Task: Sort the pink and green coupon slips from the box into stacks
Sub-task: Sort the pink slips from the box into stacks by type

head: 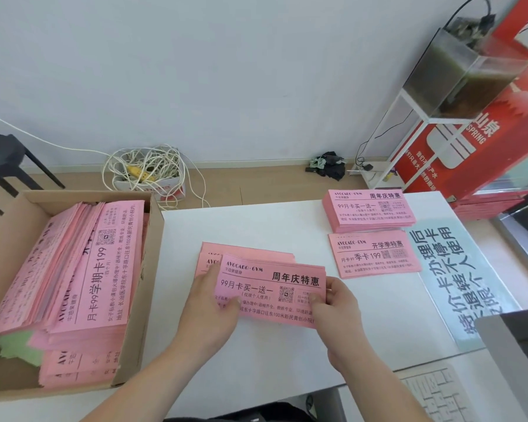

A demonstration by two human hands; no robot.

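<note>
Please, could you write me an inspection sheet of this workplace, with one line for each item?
Surface: white table, partly covered by paper.
Job's things: cardboard box at left holds pink slips and a few green slips; loose pile in the middle; far stack and near stack, both pink, at right.
Clutter: sign sheet and keyboard at right.
Hands: left hand and right hand hold the ends of the top slip over the pile.
Cables: tangled white cable on the floor; black cable beside the stand.
Surroundings: black stool, fish tank, red banner, dark cloth on the floor.
</note>
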